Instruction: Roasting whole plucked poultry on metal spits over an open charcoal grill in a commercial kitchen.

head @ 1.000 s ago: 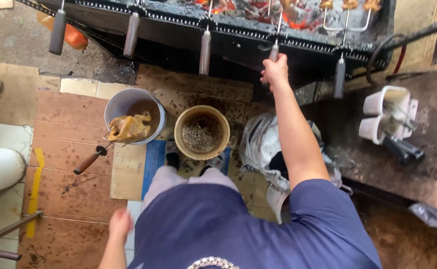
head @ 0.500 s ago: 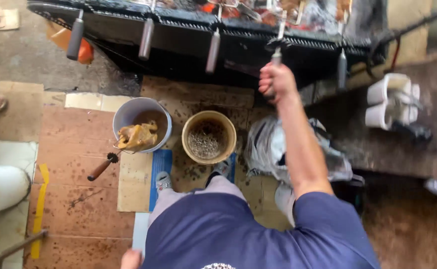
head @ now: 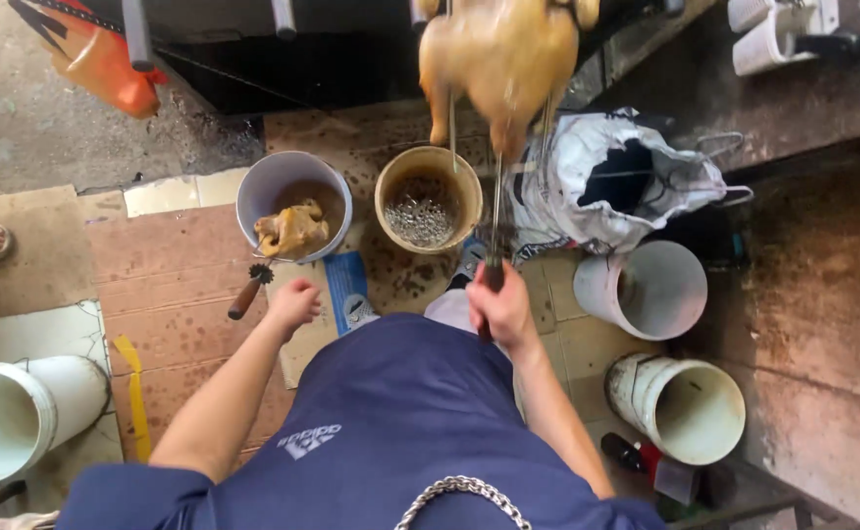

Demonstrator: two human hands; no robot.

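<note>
My right hand (head: 501, 306) is clamped around the dark handle of a long metal skewer (head: 495, 211), which points away from me and up, and a whole golden-brown chicken (head: 504, 61) hangs on its far end, blurred, above the buckets. My left hand (head: 294, 302) is curled into a loose fist and holds nothing; it hovers just beside a wooden-handled brush (head: 246, 291) that lies on the cardboard floor (head: 170, 294). The two hands are well apart, one to each side of my blue shirt (head: 390, 422). Just beyond the left hand stands a grey bucket (head: 251, 196) with another pale chicken (head: 292, 231) inside it. Beside it, under the skewer, is a tan bucket (head: 388, 196) of bubbly liquid. To the right sits a crumpled white sack (head: 587, 186), then two white buckets (head: 646, 294), one nearer me than the other. Another white bucket (head: 18, 417) stands at my far left, and an orange jug (head: 96, 59) lies near the dark grill.
</note>
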